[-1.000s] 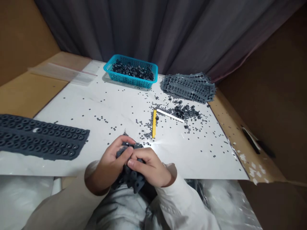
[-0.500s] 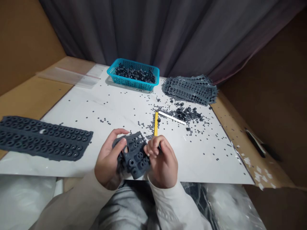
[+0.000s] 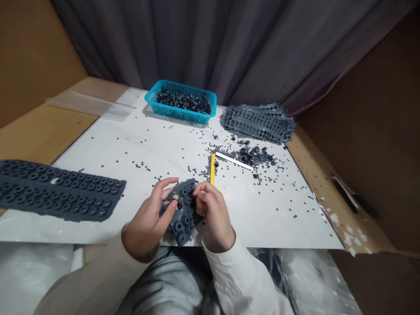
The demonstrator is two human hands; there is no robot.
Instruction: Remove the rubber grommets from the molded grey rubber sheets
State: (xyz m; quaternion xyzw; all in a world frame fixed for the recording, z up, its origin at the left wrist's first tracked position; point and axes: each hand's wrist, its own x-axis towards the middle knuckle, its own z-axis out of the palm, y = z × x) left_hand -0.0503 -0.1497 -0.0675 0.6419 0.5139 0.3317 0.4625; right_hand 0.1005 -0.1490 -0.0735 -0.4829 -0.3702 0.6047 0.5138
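Note:
My left hand (image 3: 146, 223) is closed on a dark grey rubber sheet (image 3: 184, 221) with moulded rings, its thumb on top near a hole in the sheet. The sheet is bent and held just above the front of the white table. At its right edge, the curled fingers of my right hand (image 3: 215, 214) grip the sheet; their tips are partly hidden. Another ringed rubber sheet (image 3: 67, 192) lies flat to the left. Just beyond my right hand is a yellow strip (image 3: 212, 168), meeting a white strip (image 3: 234, 161) at an angle.
A blue basket (image 3: 179, 115) of small dark rubber pieces stands at the back. To its right lies a stack of perforated rubber sheets (image 3: 259, 123), with a pile of loose dark pieces (image 3: 254, 155) in front. Small discs are scattered over the white tabletop (image 3: 262, 218). Clear plastic (image 3: 98, 105) lies back left.
My right hand has turned and moved from beside the sheet onto its right edge. The held sheet has tilted, and my left fingers have shifted around its hole.

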